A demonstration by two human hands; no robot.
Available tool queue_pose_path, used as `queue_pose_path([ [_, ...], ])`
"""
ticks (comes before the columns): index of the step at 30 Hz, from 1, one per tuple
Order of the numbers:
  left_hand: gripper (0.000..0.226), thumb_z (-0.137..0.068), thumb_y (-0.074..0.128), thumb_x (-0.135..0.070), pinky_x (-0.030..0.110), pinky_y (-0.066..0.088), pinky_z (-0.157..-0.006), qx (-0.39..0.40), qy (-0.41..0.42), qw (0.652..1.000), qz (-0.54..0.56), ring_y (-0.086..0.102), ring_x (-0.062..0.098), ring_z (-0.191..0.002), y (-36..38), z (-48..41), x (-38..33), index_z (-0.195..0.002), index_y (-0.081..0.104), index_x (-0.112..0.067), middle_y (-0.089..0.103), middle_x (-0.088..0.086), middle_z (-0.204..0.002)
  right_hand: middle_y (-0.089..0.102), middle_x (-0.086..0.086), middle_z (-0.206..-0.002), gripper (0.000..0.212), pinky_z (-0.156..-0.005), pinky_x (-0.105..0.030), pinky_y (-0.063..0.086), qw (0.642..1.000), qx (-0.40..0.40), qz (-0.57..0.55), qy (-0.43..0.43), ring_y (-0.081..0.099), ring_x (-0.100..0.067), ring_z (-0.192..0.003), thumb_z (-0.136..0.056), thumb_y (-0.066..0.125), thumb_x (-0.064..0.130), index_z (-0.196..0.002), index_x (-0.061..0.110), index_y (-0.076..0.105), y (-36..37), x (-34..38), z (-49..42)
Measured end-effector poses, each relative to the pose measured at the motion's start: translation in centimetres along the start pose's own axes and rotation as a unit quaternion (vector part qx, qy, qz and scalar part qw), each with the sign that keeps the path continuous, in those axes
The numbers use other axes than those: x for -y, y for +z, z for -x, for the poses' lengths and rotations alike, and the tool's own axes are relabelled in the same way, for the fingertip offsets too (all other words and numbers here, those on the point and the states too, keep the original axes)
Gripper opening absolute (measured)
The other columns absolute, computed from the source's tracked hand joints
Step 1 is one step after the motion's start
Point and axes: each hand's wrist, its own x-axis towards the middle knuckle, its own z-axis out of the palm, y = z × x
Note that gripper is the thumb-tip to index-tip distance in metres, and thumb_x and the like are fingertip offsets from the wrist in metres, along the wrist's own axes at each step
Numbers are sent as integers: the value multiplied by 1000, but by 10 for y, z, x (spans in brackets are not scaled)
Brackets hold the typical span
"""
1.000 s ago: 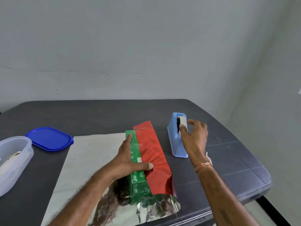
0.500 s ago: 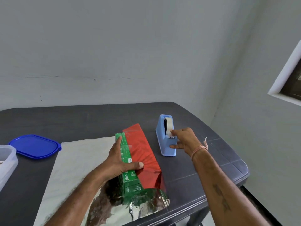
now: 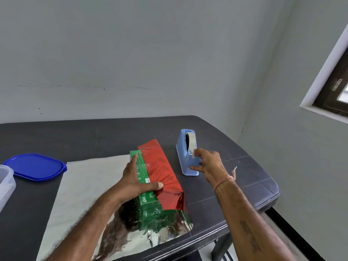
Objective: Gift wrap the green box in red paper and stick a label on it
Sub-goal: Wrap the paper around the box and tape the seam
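The green box (image 3: 148, 202) lies lengthwise on the sheet of wrapping paper (image 3: 82, 187), whose silver inner side faces up. A red flap of the paper (image 3: 160, 166) is folded over the box's right side and top. My left hand (image 3: 136, 180) lies flat on the box, thumb pressing the red flap's edge down. My right hand (image 3: 208, 163) is at the light blue tape dispenser (image 3: 186, 153) to the right of the box, pinching the free end of the tape (image 3: 193, 152) at the cutter, with the lower fingers resting against the dispenser's front.
A dark blue lid (image 3: 35, 165) lies at the left of the dark table (image 3: 244, 178). A clear plastic container (image 3: 5, 182) stands at the far left edge. The table's right and front edges are close. A window (image 3: 337, 87) is in the right wall.
My right hand slid down from the top of the tape roll to the cutter end and now pinches the tape end. The left hand stayed on the box. The camera turned right.
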Motion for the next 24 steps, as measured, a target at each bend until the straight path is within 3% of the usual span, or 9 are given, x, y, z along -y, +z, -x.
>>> queue_pose_path([
  [6,169,-30,92,-74,46,24,-125,3,-6,1000,-1,27,15,-149,-1,-1,0,-160,-10,-36,28,-7,-163,63,-11,-97,23,-78,-48,64,999,-14,-42,-29,71,-32,-94,-90,73,8,-105,-8,66,-1,-11,2],
  [10,165,-37,93,-69,44,21,-125,0,0,1000,1,22,16,-151,1,-1,0,-161,-10,-33,22,-6,-165,65,-13,-98,12,-79,-44,64,997,-27,-59,-43,72,-34,-97,-90,72,7,-88,-2,65,-2,-23,1],
  [13,154,-52,96,-54,42,19,-125,-4,2,1000,12,19,16,-152,2,-1,-1,-161,-10,-33,19,-5,-166,67,-17,-102,16,-83,-44,63,996,-30,-66,-60,71,-32,-100,-91,74,10,-82,0,65,-3,-35,-1],
  [16,149,-57,95,-49,40,19,-124,-4,6,1000,10,18,17,-152,2,0,-2,-161,-11,-34,16,-5,-167,69,-12,-91,24,-80,-38,63,993,-17,-68,-91,70,-23,-90,-93,74,14,-73,3,66,-5,-44,0],
  [24,149,-55,94,-51,40,19,-124,-4,4,1000,9,17,15,-153,2,-3,-1,-161,-9,-35,13,-6,-167,70,-6,-83,22,-72,-34,64,989,-55,-56,-127,71,-16,-81,-92,76,17,-74,6,71,3,-55,-2],
])
